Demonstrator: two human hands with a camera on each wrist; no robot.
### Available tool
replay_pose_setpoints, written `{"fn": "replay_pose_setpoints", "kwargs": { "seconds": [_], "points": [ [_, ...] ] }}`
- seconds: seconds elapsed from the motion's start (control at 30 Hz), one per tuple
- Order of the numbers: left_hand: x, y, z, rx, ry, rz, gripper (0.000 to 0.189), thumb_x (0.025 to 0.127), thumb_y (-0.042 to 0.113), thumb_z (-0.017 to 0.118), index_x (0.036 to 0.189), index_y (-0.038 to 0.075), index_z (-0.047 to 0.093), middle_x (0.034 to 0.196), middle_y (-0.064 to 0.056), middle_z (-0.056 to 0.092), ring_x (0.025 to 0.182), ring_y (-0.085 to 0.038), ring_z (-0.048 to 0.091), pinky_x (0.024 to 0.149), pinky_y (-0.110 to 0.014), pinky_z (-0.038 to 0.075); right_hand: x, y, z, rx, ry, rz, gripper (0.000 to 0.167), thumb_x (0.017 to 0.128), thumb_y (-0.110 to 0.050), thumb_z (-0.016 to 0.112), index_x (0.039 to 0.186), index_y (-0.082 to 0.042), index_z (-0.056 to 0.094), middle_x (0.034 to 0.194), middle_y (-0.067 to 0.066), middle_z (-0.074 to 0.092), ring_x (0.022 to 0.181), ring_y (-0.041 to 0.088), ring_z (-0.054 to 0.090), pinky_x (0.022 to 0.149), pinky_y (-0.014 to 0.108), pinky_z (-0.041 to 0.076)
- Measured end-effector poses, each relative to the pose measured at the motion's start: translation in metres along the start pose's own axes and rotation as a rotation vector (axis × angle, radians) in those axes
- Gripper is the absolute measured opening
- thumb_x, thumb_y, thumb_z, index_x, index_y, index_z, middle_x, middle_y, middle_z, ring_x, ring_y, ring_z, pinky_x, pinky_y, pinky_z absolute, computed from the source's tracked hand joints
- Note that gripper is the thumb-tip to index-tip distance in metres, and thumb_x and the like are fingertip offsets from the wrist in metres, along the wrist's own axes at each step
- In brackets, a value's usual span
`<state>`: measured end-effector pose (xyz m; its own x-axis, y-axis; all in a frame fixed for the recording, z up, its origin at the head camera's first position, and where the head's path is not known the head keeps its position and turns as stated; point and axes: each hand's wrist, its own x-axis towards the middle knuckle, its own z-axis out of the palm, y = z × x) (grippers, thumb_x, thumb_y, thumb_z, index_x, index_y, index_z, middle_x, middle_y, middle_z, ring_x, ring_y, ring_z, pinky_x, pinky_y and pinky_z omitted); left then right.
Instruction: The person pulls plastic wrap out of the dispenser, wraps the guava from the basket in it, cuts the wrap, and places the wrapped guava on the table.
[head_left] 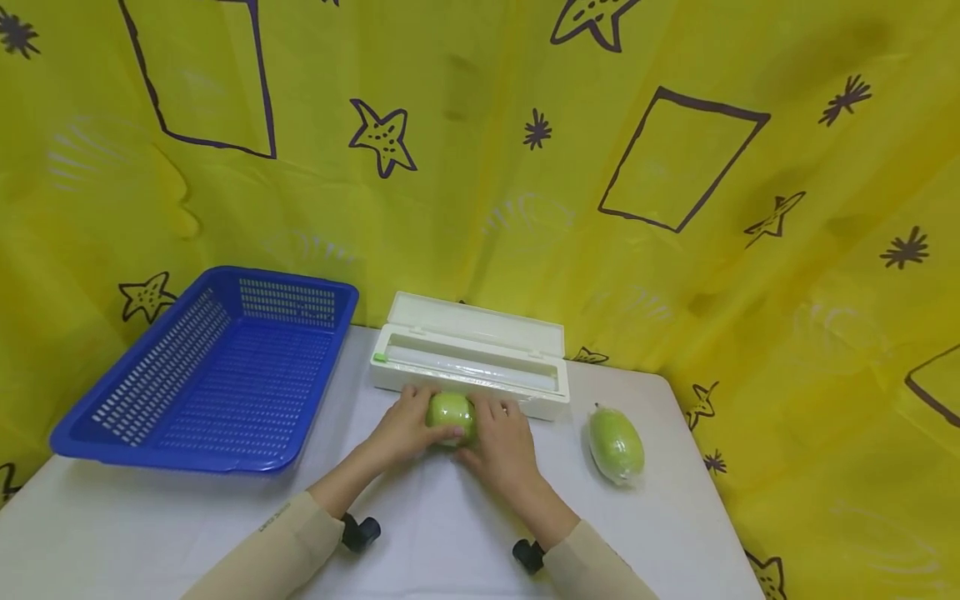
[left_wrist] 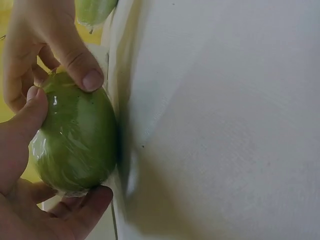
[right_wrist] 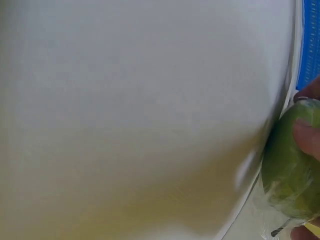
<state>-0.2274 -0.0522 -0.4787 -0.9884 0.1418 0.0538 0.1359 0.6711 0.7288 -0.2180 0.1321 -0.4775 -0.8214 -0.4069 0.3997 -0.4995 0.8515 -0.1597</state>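
An oval green fruit (head_left: pixel 451 412), mango-like and wrapped in clear film, is held between both hands on the white table. My left hand (head_left: pixel 405 425) grips its left end, thumb over the near side. In the left wrist view the fingers of my left hand (left_wrist: pixel 22 170) curl round one end of the fruit (left_wrist: pixel 77 135), and the right thumb presses near the other end. My right hand (head_left: pixel 506 437) holds the right end. A dark stem and loose film show on the fruit (right_wrist: pixel 290 170) in the right wrist view.
Just behind the hands stands a white dispenser box (head_left: pixel 546 407), lid raised, with a film roll (head_left: pixel 472 368) inside. Another wrapped green fruit (head_left: pixel 617 446) lies to the right. A large blue basket (head_left: pixel 307 417) sits at left. A yellow patterned curtain (head_left: pixel 480 183) hangs behind the table (head_left: pixel 420 542).
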Motion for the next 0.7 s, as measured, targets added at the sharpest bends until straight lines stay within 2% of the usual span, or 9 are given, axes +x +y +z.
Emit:
{"fn": "replay_pose_setpoints", "kwargs": {
  "seconds": [0.07, 0.17, 0.3, 0.37, 0.47, 0.57, 0.63, 0.7],
  "points": [
    [0.0, -0.002, 0.001, -0.006, 0.017, 0.013, 0.083, 0.079, 0.052, 0.08, 0.139, 0.004, 0.048, 0.126, -0.019, 0.051, 0.101, -0.029, 0.059, 0.084, -0.046, 0.051, 0.003, 0.001, -0.001, -0.006, 0.002, -0.018, 0.082, 0.062, -0.037, 0.093, 0.129, -0.008, 0.055, 0.119, 0.006, 0.065, 0.102, 0.028, 0.056, 0.083, 0.043, 0.052],
    [-0.001, -0.005, 0.002, -0.024, 0.045, 0.055, 0.085, 0.08, 0.049, 0.08, 0.144, 0.008, 0.042, 0.133, -0.019, 0.05, 0.109, -0.033, 0.059, 0.091, -0.049, 0.051, 0.007, 0.005, -0.002, 0.038, -0.049, 0.004, 0.08, 0.065, -0.033, 0.092, 0.131, -0.008, 0.054, 0.123, 0.008, 0.064, 0.108, 0.029, 0.057, 0.087, 0.043, 0.053],
    [-0.004, -0.008, 0.004, -0.027, 0.063, 0.154, 0.081, 0.076, 0.03, 0.088, 0.142, 0.017, 0.043, 0.136, -0.014, 0.045, 0.111, -0.033, 0.06, 0.094, -0.051, 0.051, 0.007, 0.011, -0.004, 0.112, -0.103, 0.077, 0.082, 0.068, -0.025, 0.091, 0.138, -0.014, 0.051, 0.132, 0.006, 0.061, 0.12, 0.029, 0.055, 0.095, 0.046, 0.052],
    [-0.004, -0.009, 0.004, -0.005, 0.064, 0.2, 0.081, 0.071, 0.019, 0.091, 0.139, 0.02, 0.047, 0.133, -0.011, 0.044, 0.108, -0.032, 0.061, 0.094, -0.049, 0.052, 0.006, 0.014, -0.004, 0.137, -0.104, 0.095, 0.082, 0.069, -0.022, 0.091, 0.139, -0.015, 0.05, 0.133, 0.006, 0.06, 0.122, 0.03, 0.055, 0.096, 0.047, 0.052],
    [-0.001, -0.009, 0.007, 0.07, 0.058, 0.249, 0.09, 0.064, 0.013, 0.093, 0.14, 0.022, 0.046, 0.133, -0.008, 0.045, 0.11, -0.031, 0.061, 0.096, -0.048, 0.052, 0.005, 0.016, -0.003, 0.164, -0.09, 0.104, 0.082, 0.068, -0.022, 0.092, 0.139, -0.015, 0.051, 0.133, 0.01, 0.057, 0.119, 0.031, 0.057, 0.095, 0.049, 0.052],
    [0.001, -0.007, 0.01, 0.168, 0.06, 0.286, 0.097, 0.061, 0.014, 0.095, 0.143, 0.017, 0.043, 0.131, -0.011, 0.048, 0.11, -0.033, 0.061, 0.094, -0.048, 0.053, 0.005, 0.017, -0.001, 0.189, -0.061, 0.094, 0.081, 0.068, -0.023, 0.092, 0.138, -0.013, 0.053, 0.129, 0.01, 0.055, 0.114, 0.03, 0.059, 0.092, 0.048, 0.053],
    [0.003, -0.004, 0.012, 0.233, 0.079, 0.303, 0.096, 0.06, 0.018, 0.096, 0.141, 0.014, 0.043, 0.126, -0.014, 0.049, 0.104, -0.034, 0.062, 0.087, -0.048, 0.055, 0.006, 0.016, 0.0, 0.184, -0.04, 0.075, 0.082, 0.066, -0.024, 0.093, 0.137, -0.013, 0.053, 0.128, 0.009, 0.055, 0.114, 0.029, 0.059, 0.093, 0.047, 0.053],
    [0.005, -0.001, 0.012, 0.28, 0.111, 0.309, 0.091, 0.061, 0.022, 0.096, 0.136, 0.01, 0.046, 0.12, -0.015, 0.051, 0.095, -0.033, 0.064, 0.078, -0.047, 0.057, 0.005, 0.016, 0.001, 0.126, -0.011, 0.019, 0.086, 0.064, -0.027, 0.094, 0.138, -0.013, 0.052, 0.13, 0.009, 0.057, 0.117, 0.03, 0.056, 0.096, 0.047, 0.051]
  ]
}}
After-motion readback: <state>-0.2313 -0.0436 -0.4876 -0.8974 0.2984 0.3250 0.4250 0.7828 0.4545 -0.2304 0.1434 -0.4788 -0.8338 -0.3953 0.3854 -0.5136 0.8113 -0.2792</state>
